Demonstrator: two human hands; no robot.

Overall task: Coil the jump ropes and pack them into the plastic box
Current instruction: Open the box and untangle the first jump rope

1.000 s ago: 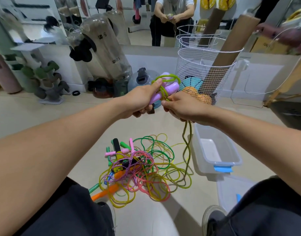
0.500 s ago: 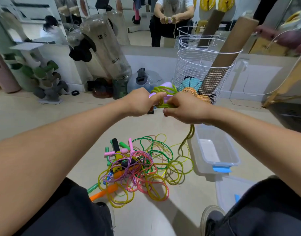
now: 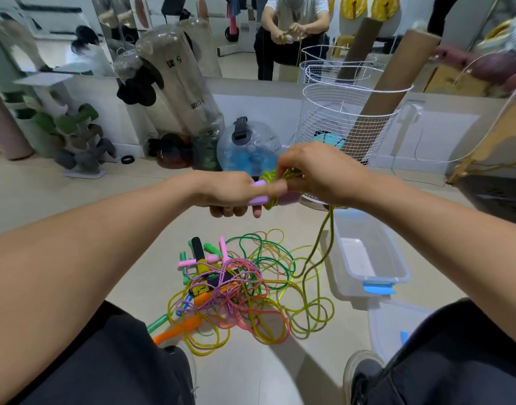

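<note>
My left hand (image 3: 227, 192) grips the two lilac handles (image 3: 259, 200) of a yellow-green jump rope (image 3: 324, 244). Several turns of that rope are wound round the handles, and my right hand (image 3: 312, 173) pinches the cord just above them. The loose end hangs down to the floor beside the clear plastic box (image 3: 373, 277), which stands open with blue latches and holds no rope. A tangled pile of jump ropes (image 3: 236, 287) in pink, green, yellow and orange lies on the floor between my knees.
The box lid (image 3: 397, 325) lies on the floor by my right shoe. A white wire basket (image 3: 347, 121) with cardboard tubes stands behind my hands, a water-filled weight bag (image 3: 248, 147) and dumbbell rack (image 3: 75, 138) along the mirror wall.
Both hands have dropped lower and come closer together. My right hand has swung over the handles, winding more cord on, and the hanging rope has shortened and shifted right.
</note>
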